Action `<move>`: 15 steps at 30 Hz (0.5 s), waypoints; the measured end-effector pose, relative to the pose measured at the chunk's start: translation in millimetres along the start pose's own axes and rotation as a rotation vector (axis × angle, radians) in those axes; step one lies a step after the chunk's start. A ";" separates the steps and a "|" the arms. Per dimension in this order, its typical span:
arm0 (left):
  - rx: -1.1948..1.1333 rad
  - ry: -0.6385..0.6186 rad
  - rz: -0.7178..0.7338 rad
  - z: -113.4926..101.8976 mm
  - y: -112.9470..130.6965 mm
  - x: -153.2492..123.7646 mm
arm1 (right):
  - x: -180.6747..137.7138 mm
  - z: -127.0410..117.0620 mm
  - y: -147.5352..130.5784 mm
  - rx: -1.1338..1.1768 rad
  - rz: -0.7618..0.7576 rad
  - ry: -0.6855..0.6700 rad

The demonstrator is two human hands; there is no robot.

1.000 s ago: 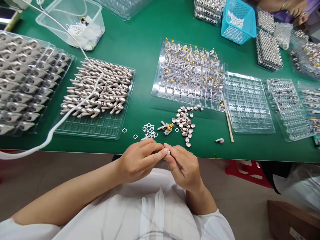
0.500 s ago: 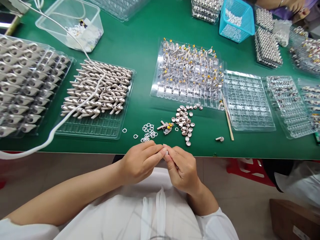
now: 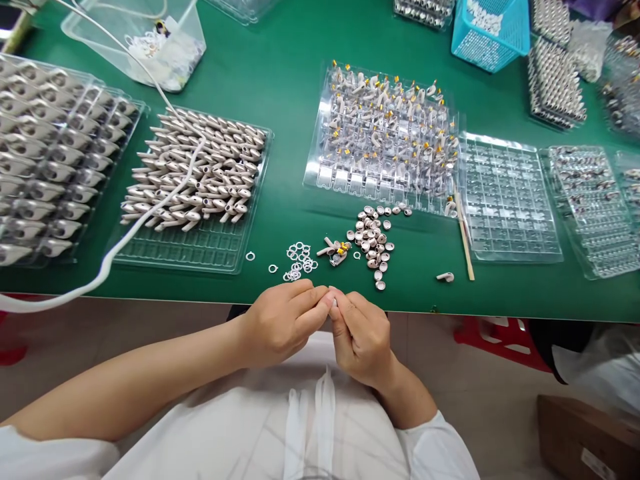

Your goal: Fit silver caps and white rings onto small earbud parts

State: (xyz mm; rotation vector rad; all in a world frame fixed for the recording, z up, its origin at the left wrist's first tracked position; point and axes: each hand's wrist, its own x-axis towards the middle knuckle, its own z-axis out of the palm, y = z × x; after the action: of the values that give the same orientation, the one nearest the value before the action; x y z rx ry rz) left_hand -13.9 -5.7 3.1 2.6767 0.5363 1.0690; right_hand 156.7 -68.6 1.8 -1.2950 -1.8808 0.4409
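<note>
At the table's front edge, my left hand (image 3: 285, 321) and my right hand (image 3: 364, 337) meet fingertip to fingertip, both closed in a pinch. Between them shows a bit of a small whitish earbud part (image 3: 334, 303); the fingers cover most of it. Just beyond my left hand lie loose white rings (image 3: 300, 257). A few earbud pieces with yellow flex strips (image 3: 336, 251) lie past the fingertips. To their right is a loose pile of beige earbud caps (image 3: 373, 239). Farther right, a single earbud (image 3: 445, 277) lies alone.
A tray of earbud stems (image 3: 195, 167) stands left, a white cable (image 3: 150, 217) across it. Another shell tray (image 3: 35, 160) is farther left. Ahead is a tray of earbud assemblies (image 3: 385, 127), beside a wooden stick (image 3: 465, 240) and clear tray (image 3: 510, 200). A blue basket (image 3: 493, 47) stands behind.
The view has shifted slightly, so the table items sit a little higher in it. My hands keep the same pinch on the small part, with hardly any movement.
</note>
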 end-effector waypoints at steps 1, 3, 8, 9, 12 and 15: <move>0.003 0.000 -0.001 0.4 -0.3 0.4 | -0.4 0.6 0.4 -0.010 -0.003 0.006; 0.007 -0.001 -0.003 0.9 -1.0 1.4 | -1.1 1.9 1.6 -0.025 -0.011 0.011; 0.000 -0.012 -0.013 1.1 -2.9 3.9 | -2.6 5.7 5.4 -0.037 -0.016 0.014; 0.003 -0.014 -0.015 1.1 -3.4 4.3 | -2.5 6.3 5.9 -0.037 -0.012 0.016; 0.005 -0.009 -0.016 1.6 -4.7 5.6 | -1.8 7.1 6.7 -0.029 0.006 0.012; -0.019 0.029 -0.027 3.5 -5.0 7.3 | 0.4 5.7 6.9 0.008 0.048 0.010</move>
State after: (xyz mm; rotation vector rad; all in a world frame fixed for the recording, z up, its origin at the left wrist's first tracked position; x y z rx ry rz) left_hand -7.8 1.6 3.6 2.6336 0.5626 1.1013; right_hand 156.6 -64.5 -6.2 -1.3370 -1.8405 0.4657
